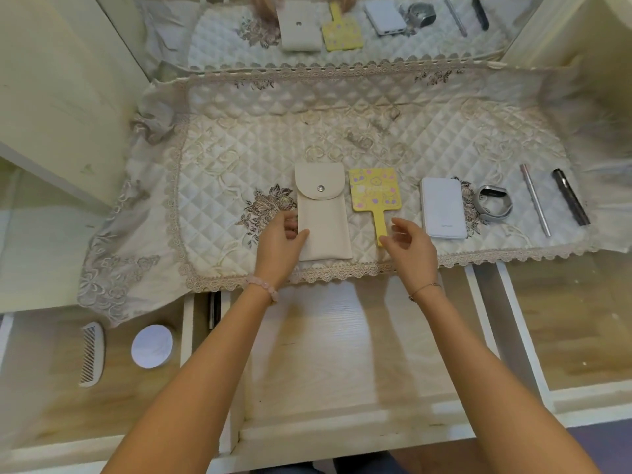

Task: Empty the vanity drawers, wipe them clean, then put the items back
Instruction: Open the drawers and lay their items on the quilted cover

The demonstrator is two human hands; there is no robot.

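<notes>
A cream pouch (323,213) with a snap flap lies flat on the quilted vanity cloth (260,131). My left hand (282,242) grips its lower left edge, thumb on top. Right of it lies a yellow hand mirror (374,191), handle toward me. My right hand (412,249) hovers at the handle's end with loosely curled fingers; contact is unclear. Below both hands the middle drawer (342,354) stands pulled out, its wooden bottom bare.
On the cloth to the right lie a white power bank (443,206), a grey wristband (494,203), a silver pen (535,200) and a dark tube (570,197). The open left drawer (41,364) holds a comb (91,354) and a round mirror (152,346). An open right drawer (581,330) shows. A wall mirror (342,25) stands behind.
</notes>
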